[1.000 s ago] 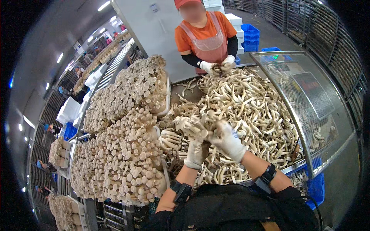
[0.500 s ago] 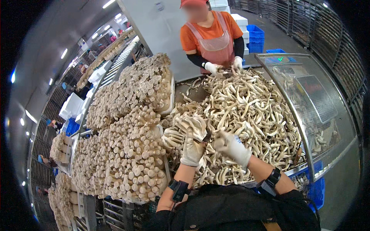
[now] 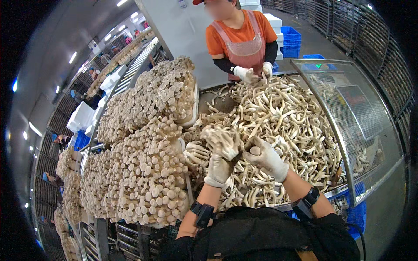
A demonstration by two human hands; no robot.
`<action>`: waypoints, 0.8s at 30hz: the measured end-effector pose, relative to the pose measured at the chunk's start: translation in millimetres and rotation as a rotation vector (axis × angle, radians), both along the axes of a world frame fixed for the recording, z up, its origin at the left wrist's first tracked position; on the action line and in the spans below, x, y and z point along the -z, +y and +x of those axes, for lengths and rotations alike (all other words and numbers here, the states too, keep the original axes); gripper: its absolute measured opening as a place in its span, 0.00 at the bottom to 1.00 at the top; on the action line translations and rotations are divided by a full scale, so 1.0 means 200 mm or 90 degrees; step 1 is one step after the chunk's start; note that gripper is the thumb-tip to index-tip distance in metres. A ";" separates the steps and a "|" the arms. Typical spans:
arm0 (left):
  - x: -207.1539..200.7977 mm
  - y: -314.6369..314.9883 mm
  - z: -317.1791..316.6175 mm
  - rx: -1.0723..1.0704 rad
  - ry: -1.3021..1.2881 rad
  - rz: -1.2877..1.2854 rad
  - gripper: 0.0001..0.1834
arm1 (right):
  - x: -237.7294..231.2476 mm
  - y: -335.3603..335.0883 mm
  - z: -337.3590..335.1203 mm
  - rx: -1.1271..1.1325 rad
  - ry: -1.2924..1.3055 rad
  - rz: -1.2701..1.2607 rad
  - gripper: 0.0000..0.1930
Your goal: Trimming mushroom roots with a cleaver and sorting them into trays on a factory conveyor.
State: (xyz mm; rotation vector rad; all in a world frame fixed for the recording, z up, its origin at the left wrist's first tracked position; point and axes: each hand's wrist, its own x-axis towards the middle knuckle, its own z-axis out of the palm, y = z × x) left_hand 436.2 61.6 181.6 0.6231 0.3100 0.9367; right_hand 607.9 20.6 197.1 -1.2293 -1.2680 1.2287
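Observation:
My gloved left hand (image 3: 219, 170) is closed round the base of a cluster of pale mushrooms (image 3: 222, 141), whose upper part is blurred by motion. Just to its right, my gloved right hand (image 3: 269, 162) is curled round a mushroom (image 3: 255, 150) with its round end showing. Both hands are over a wide heap of loose, long-stemmed mushrooms (image 3: 289, 126) on a metal table. Another mushroom clump (image 3: 196, 152) lies left of my left hand.
Dense blocks of standing mushrooms (image 3: 143, 174) fill the left side. Across the heap, a co-worker in an orange shirt (image 3: 244, 39) handles mushrooms with white gloves. A clear-panelled metal frame (image 3: 357, 113) slants at the right. Blue crates (image 3: 291, 41) stand behind.
The cluster in my left hand has shifted slightly. My right hand, blurred before, now shows a mushroom in its grip. The co-worker's hands have moved closer together.

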 end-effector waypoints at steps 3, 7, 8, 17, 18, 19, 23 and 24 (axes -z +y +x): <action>-0.04 -0.01 0.05 0.066 0.054 0.107 0.34 | 0.09 0.03 -0.02 0.041 0.182 0.080 0.24; -0.07 -0.02 0.05 -0.058 0.054 0.062 0.32 | -0.06 -0.03 -0.03 0.022 0.160 -0.022 0.28; 0.00 0.03 0.03 -0.139 0.034 -0.014 0.28 | -0.04 -0.02 -0.02 0.029 0.233 -0.037 0.26; 0.14 0.01 0.03 -0.118 0.177 0.055 0.17 | -0.06 -0.08 -0.10 -0.038 0.253 -0.073 0.27; 0.25 0.06 -0.05 -0.096 0.137 0.067 0.17 | -0.02 -0.08 -0.10 -0.067 0.199 -0.070 0.29; 0.30 0.09 -0.08 -0.063 0.092 0.079 0.18 | 0.03 -0.07 -0.07 -0.085 0.141 -0.065 0.31; 0.11 -0.06 0.04 -0.057 0.133 0.010 0.16 | 0.08 -0.01 -0.04 0.045 0.147 -0.057 0.26; 0.18 0.00 0.01 0.021 -0.091 -0.073 0.16 | 0.14 -0.01 -0.04 0.046 0.216 -0.044 0.25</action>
